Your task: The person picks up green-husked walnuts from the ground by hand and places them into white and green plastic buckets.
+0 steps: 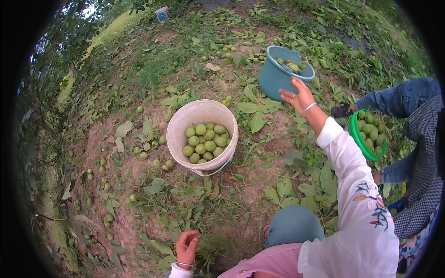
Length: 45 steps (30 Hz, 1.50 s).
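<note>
My right hand [299, 96] is stretched out beside the near side of a blue-grey bucket [273, 76], its fingers apart and nothing in them. Inside that bucket are several green walnuts [293, 68], some with dark patches. One walnut [303, 60] shows above the others near the rim, just beyond my fingertips; whether it rests or is in the air I cannot tell. My left hand [186, 249] hangs low over the ground near my knee, fingers loosely bent, with nothing visible in it. Between my hands and farther off stands a white bucket [178, 121], partly filled with green walnuts [206, 142].
A person in jeans [394, 99] is at the right, beside a bright green bucket [356, 134] of green walnuts. Loose walnuts [103, 166] and broad leaves [252, 111] lie over the soil. A small bucket [162, 15] stands far back. Trees [51, 83] line the left.
</note>
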Each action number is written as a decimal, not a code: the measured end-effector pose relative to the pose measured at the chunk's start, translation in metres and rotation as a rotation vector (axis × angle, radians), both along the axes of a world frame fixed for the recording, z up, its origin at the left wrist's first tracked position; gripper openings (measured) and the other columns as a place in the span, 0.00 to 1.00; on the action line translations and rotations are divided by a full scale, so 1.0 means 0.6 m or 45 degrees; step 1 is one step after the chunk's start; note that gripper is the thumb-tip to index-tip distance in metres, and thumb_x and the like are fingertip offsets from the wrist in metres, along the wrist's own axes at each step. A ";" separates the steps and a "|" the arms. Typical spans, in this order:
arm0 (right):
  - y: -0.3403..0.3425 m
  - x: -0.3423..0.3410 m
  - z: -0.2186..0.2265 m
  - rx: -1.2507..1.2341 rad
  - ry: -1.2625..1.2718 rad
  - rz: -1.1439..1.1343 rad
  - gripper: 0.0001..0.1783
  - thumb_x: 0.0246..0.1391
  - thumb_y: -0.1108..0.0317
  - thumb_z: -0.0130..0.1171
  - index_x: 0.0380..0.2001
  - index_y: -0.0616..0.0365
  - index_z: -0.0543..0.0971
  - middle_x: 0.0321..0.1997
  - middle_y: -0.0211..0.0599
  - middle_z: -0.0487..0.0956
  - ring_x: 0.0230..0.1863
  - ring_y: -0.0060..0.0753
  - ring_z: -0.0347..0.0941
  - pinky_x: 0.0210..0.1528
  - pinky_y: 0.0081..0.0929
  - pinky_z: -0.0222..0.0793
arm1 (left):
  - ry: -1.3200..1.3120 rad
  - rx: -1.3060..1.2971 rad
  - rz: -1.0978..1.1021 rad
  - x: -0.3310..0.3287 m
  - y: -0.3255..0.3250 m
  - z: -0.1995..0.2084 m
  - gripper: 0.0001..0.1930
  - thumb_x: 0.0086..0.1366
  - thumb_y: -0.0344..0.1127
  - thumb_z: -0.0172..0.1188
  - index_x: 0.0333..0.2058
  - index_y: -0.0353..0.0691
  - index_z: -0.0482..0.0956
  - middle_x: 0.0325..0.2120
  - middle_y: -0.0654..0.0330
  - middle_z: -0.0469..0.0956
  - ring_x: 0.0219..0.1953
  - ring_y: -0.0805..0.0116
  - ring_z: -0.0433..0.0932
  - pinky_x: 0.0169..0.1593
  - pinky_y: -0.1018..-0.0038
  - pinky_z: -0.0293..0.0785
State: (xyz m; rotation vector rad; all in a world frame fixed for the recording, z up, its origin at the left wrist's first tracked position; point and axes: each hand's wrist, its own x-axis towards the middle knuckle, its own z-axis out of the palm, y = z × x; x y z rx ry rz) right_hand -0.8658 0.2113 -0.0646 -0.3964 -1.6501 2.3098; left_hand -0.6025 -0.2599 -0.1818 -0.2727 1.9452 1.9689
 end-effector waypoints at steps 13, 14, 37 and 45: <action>-0.251 0.449 0.132 1.170 0.973 2.309 0.06 0.50 0.64 0.44 0.28 0.55 0.64 0.28 0.35 0.64 0.27 0.34 0.67 0.22 0.30 0.64 | 0.018 -0.140 -0.018 0.042 -0.083 0.314 0.07 0.57 0.26 0.49 0.34 0.34 0.74 0.29 0.62 0.72 0.32 0.75 0.74 0.36 0.81 0.68; -0.252 0.455 0.140 1.193 0.944 2.319 0.07 0.50 0.64 0.44 0.29 0.55 0.64 0.28 0.35 0.64 0.27 0.35 0.67 0.22 0.30 0.64 | 0.020 -0.109 -0.003 0.047 -0.085 0.337 0.07 0.57 0.25 0.49 0.34 0.34 0.74 0.30 0.61 0.72 0.33 0.74 0.74 0.37 0.81 0.68; -0.458 0.725 0.570 1.960 0.076 2.167 0.17 0.46 0.55 0.47 0.38 0.49 0.72 0.39 0.45 0.70 0.42 0.45 0.68 0.42 0.39 0.64 | 0.389 -0.241 0.494 0.516 -0.143 1.122 0.08 0.55 0.22 0.47 0.32 0.32 0.76 0.29 0.60 0.74 0.30 0.75 0.74 0.37 0.80 0.71; -0.431 0.778 0.589 2.059 0.441 2.507 0.17 0.45 0.58 0.47 0.39 0.51 0.72 0.37 0.46 0.72 0.41 0.48 0.69 0.40 0.39 0.65 | 0.392 -0.215 0.971 0.750 -0.015 1.211 0.08 0.57 0.24 0.49 0.35 0.32 0.74 0.27 0.61 0.75 0.30 0.77 0.73 0.35 0.81 0.70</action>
